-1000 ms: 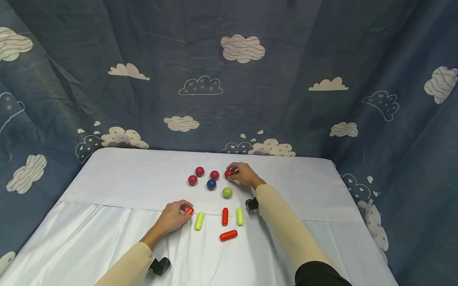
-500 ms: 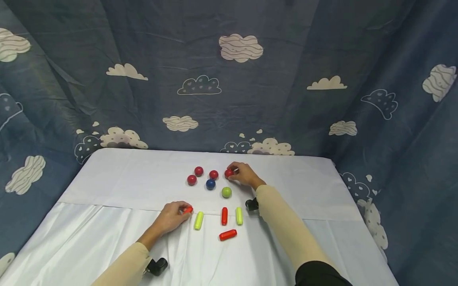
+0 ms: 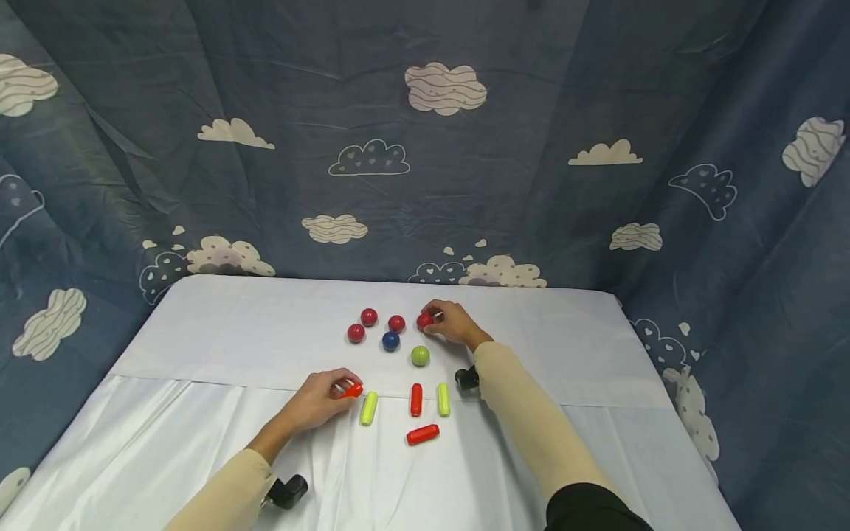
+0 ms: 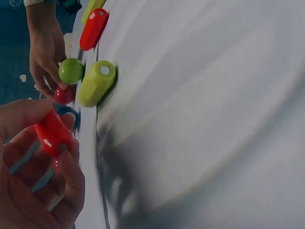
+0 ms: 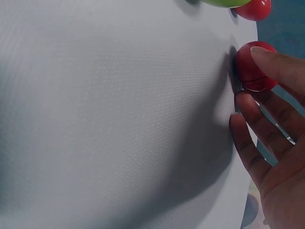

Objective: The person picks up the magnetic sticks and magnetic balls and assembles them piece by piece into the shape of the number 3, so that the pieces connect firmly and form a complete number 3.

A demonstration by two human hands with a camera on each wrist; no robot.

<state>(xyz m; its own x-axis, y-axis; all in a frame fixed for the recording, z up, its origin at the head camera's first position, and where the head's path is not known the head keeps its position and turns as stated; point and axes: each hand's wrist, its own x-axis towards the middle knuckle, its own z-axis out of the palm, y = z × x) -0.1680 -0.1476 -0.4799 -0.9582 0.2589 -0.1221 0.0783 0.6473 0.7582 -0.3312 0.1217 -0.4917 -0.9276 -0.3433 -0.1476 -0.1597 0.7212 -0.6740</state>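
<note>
My left hand pinches a short red cylinder between thumb and fingers; the end facing the left wrist camera has a small dark spot. Just right of this hand lies a yellow-green cylinder. Farther back, my right hand holds a glossy red ball, its thumb on one side and fingers on the other. A thin seam line runs around that ball. Near the right hand are a green ball and another red ball.
Two more red balls and a blue ball sit left of the right hand. Between the forearms lie two red cylinders and a second yellow-green cylinder. White cloth covers the table; a cloud-patterned curtain hangs behind.
In my left hand the red cylinder has turned to lie more level, and the left forearm has shifted slightly left. My right hand stays on the red ball.
</note>
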